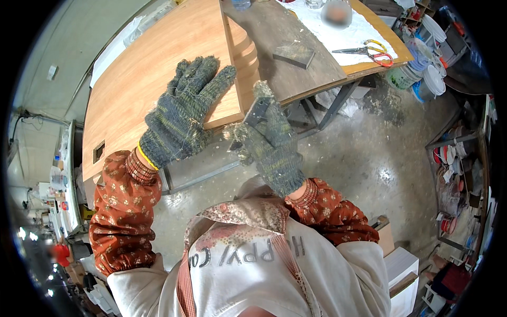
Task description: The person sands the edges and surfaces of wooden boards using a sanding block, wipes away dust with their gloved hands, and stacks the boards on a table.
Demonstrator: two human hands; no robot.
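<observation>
My left hand (179,113), in a dark grey-green knit glove, lies flat on a large light-brown wooden panel (137,68), with its fingers stretched toward the far side. At the panel's near right corner is my right hand (272,145), in a matching worn, dusty glove. Its thumb and fingers close on a small dark flat piece (256,112), whose exact kind I cannot make out. Whether that piece touches the panel's edge is unclear. Beneath the panel's right side, wooden parts with curved edges (244,53) stick out. A rectangular cutout (99,151) shows near the panel's left edge.
A dusty grey block (294,54) rests on the worn tabletop (274,29) to the right. Beyond it, scissors (369,52) with yellow and red handles lie on white cloth (317,26). Buckets (430,82) stand at the far right, above a shelf rack (459,158) with spools.
</observation>
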